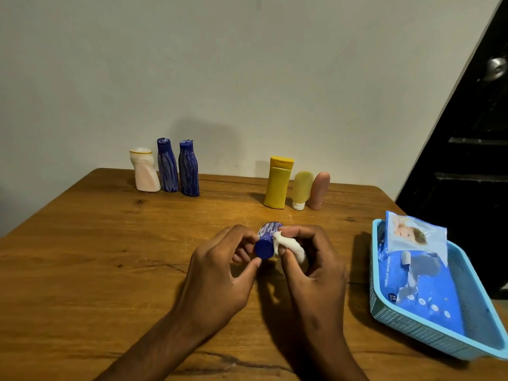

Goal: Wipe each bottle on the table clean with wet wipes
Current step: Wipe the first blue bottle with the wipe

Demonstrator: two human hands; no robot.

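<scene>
My left hand [220,273] grips a small blue bottle [265,244] smeared with white, tilted with its blue cap toward me, above the middle of the wooden table [96,257]. My right hand [310,259] pinches a bunched white wet wipe [291,246] and presses it against the bottle's right side. At the back left stand a white bottle [145,171] and two more blue streaked bottles [167,165] [188,169]. At the back right stand a yellow bottle [278,182], a pale yellow tube [301,189] and a pink tube [319,189].
A light blue plastic basket [412,325] sits at the table's right edge with a blue wet wipes pack [420,270] inside, its flap lifted. A pale wall runs behind the table. A dark door [472,160] stands at the far right.
</scene>
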